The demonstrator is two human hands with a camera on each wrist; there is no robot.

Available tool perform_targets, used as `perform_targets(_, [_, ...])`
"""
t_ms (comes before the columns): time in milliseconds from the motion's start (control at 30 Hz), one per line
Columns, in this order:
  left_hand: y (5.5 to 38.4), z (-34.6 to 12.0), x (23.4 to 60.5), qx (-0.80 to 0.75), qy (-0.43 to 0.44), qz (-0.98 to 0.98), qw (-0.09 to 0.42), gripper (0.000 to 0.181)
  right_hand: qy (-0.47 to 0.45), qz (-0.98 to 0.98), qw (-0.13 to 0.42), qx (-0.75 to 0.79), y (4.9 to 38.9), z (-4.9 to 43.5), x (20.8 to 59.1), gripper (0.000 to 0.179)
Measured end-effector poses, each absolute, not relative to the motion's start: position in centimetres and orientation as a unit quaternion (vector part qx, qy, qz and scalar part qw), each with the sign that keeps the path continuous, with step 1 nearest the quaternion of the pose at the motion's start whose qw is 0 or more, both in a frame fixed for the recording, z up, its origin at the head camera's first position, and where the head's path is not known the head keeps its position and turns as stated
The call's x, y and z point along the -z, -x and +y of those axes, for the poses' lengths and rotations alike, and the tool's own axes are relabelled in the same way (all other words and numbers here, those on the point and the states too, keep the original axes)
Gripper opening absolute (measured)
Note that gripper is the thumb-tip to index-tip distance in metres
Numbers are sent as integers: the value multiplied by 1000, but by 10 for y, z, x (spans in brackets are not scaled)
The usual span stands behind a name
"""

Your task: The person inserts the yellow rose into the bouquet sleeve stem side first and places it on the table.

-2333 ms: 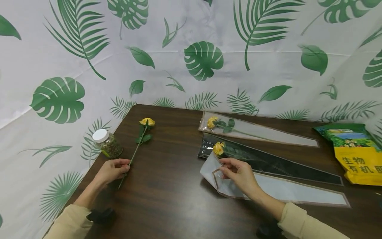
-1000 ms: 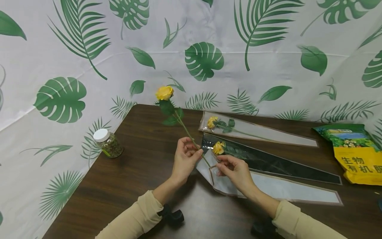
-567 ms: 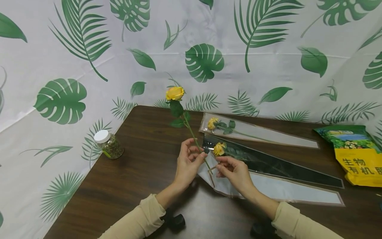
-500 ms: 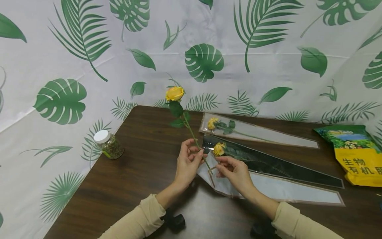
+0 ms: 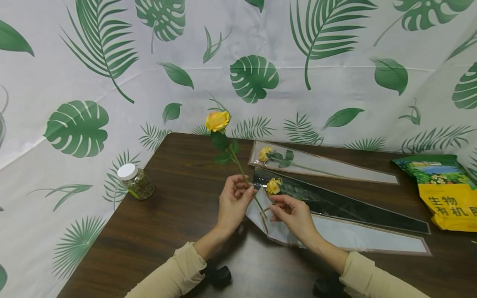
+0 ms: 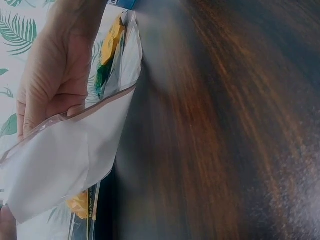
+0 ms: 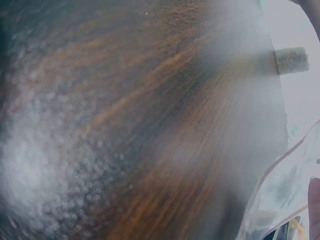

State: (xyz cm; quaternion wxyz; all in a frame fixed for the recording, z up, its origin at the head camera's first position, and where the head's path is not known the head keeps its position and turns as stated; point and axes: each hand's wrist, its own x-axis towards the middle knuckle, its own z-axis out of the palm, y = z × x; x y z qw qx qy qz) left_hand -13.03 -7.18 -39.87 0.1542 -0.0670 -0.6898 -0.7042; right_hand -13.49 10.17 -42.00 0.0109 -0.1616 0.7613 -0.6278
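Observation:
A yellow rose (image 5: 218, 121) leans upward over the table, its green stem pinched by my left hand (image 5: 232, 203). The stem's lower end reaches the mouth of a white flower sleeve (image 5: 365, 236), a long tapering bag with a brownish border. My right hand (image 5: 294, 215) pinches the edge of that mouth and lifts it. In the left wrist view the raised white sleeve (image 6: 65, 155) stands partly in front of the right hand (image 6: 60, 75). Whether the stem tip is inside the opening I cannot tell. The right wrist view catches only the sleeve's clear edge (image 7: 280, 185) and a fingertip.
Behind lie a black sleeve (image 5: 357, 207) and a pale sleeve (image 5: 346, 171), each with a yellow rose. A jar with a white lid (image 5: 136, 181) stands at the table's left edge. A yellow and green bag (image 5: 443, 194) lies at the far right.
The left hand has picked the rose up from the left of the table and brought it rightward to the sleeve's mouth. Over the last half second, the rose head tips slightly; the right hand keeps its grip.

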Motion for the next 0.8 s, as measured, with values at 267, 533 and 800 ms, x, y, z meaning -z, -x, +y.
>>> perform_targets(267, [128,-71,404,677,70,-713,170,39,169,755,5,633,135,101,418,24])
perform_targets(533, [128,-71,404,712,73,-680,160,17,162,752,11,639,135,100,418,23])
perform_targets(800, [129,-73,403,703,68,-692,153,19,164,748,15,642,135,99,419,23])
